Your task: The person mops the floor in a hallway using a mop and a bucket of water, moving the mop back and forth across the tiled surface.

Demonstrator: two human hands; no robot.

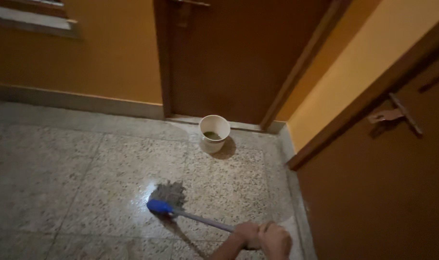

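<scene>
Head view showed both my hands clenched on the grey-handled, blue-socketed string mop [169, 198], left hand [247, 234], right hand [276, 239]. Its grey head lay on wet speckled stone floor [60, 178]. Upward stood a white plastic bucket [214, 133].

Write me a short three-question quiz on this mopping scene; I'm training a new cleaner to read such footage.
1. True or false: both hands grip the grey metal mop handle.
2. What stands by the brown wooden door: A) white round plastic bucket B) red basin C) broom?
3. What colour is the mop's plastic socket above the grey string mop head?

Key:
1. True: left hand and right hand close on it.
2. A, the bucket.
3. Blue.
</scene>
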